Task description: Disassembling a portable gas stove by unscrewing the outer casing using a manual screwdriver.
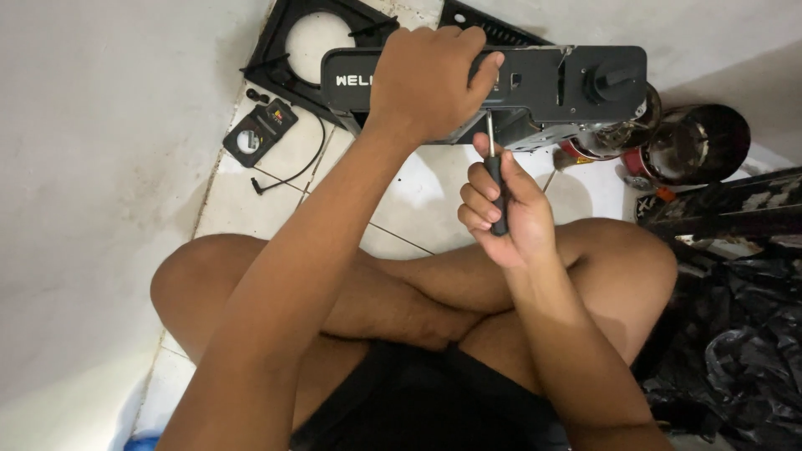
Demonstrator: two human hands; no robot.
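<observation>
A black portable gas stove (568, 79) stands tipped on its edge on the white tiled floor, its front panel with a round black knob (612, 81) facing me. My left hand (430, 79) grips the top of the stove's front panel. My right hand (501, 209) is wrapped around the black handle of a screwdriver (494, 179). Its metal shaft points up, and the tip meets the underside of the stove just below my left fingers. I sit cross-legged behind the stove.
A black square burner plate (288, 71) with a round hole lies at the back left, with a small black multimeter (261, 132) and its lead beside it. Dark round cans (697, 142) sit at the right, above crumpled black plastic (735, 334). A white wall runs along the left.
</observation>
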